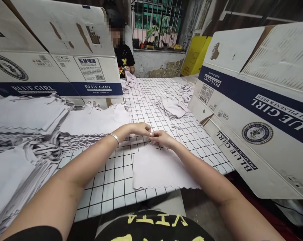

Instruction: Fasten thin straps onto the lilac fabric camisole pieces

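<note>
A pale cloth bag [159,169] with a scalloped lower edge lies flat on the black-gridded table [111,187] in front of me. My left hand [140,129] and my right hand [161,137] meet at its top edge, both with fingers pinched together on the bag's drawstring. A silver bangle [115,138] sits on my left wrist. Several stacks of the same pale bags [25,134] lie to my left.
Open Blue Girl cartons stand at the left [56,70] and at the right [257,107]. Loose bags [173,107] lie in the middle of the table. Another person [123,55] sits at the far end, handling cloth. A yellow box [195,55] is behind.
</note>
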A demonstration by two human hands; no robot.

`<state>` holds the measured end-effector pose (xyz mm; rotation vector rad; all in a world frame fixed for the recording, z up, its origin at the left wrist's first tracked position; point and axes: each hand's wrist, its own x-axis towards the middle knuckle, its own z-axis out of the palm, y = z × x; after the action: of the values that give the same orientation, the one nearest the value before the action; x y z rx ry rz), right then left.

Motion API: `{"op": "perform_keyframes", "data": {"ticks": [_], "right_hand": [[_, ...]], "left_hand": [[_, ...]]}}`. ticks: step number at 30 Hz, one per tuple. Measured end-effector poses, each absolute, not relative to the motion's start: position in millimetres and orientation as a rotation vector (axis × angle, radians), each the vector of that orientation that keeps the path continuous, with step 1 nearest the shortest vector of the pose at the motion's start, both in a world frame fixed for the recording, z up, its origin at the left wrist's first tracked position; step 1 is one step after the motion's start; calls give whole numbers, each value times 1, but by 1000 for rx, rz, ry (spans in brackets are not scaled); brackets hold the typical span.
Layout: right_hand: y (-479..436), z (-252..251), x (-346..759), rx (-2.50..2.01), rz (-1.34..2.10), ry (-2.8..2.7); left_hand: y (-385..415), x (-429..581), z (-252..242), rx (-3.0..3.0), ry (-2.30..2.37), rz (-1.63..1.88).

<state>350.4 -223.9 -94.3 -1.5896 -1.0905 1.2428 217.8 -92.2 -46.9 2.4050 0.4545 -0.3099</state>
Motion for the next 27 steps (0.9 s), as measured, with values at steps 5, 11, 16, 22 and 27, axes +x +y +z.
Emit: {"op": "perform_keyframes", "data": {"ticks": [5, 11, 16, 22, 27], "right_hand": [[-223, -102, 352, -1751, 1053, -1198], [-224, -101, 351, -1678, 1241, -1012], [-218, -93, 354, -1366, 1556, -682], [-210, -88, 359, -1123, 1692, -451], [-197, -70, 363, -1025, 1609, -359]], "left_hand": [[-92, 209, -35, 2231, 468, -532], [-108, 214, -13, 2734, 859, -258], [-133, 210, -37, 2510, 806, -249], [-151, 195, -92, 2150, 952, 71], [-152, 197, -98, 2164, 959, 56]]}}
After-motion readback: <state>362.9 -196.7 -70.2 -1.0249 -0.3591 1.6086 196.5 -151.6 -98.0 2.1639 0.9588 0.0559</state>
